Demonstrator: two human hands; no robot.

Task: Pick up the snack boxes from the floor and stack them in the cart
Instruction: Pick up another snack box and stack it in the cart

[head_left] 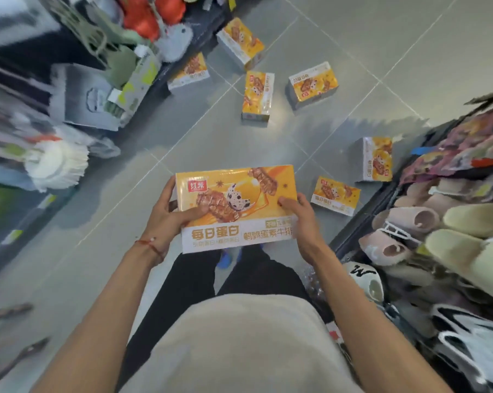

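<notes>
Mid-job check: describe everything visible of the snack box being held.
The held snack box is a flat, glossy rectangular carton, printed face up: orange-yellow, a red logo patch, a speckled egg, brown strips, and a white band with orange characters along the near edge. It is roughly level above the grey tiled floor. The left hand grips its left edge, the right hand its right edge, thumbs on top.

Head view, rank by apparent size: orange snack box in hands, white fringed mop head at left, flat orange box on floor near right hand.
1. Held orange snack box, nearest the camera, so inflated.
2. White fringed mop head.
3. Flat orange floor box, only slightly smaller than the mop head.
</notes>
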